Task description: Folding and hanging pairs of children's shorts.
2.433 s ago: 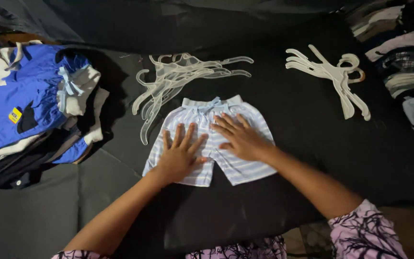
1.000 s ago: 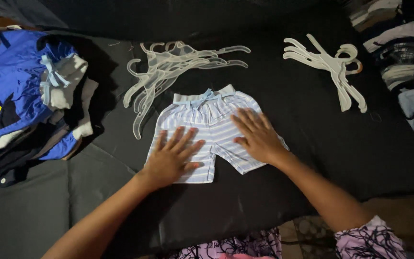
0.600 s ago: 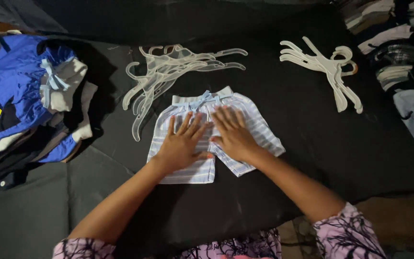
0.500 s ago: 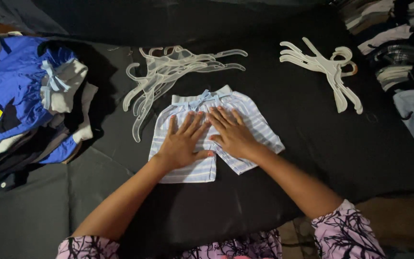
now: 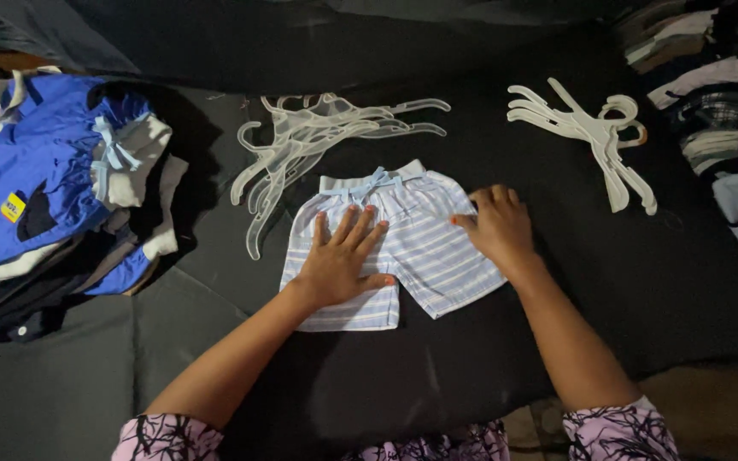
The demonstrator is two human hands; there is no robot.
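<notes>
Your left hand (image 5: 339, 265) lies flat, fingers spread, on the small blue-and-white striped cotton shorts (image 5: 424, 256) mid-frame, waistband pointing up, while your right hand (image 5: 495, 226), fingers together, presses their right edge.

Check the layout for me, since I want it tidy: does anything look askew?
Mostly tidy. The striped shorts lie flat under the left hand and right hand. Only the clear hangers look off, fanned in a loose tangle above the waistband.
</notes>
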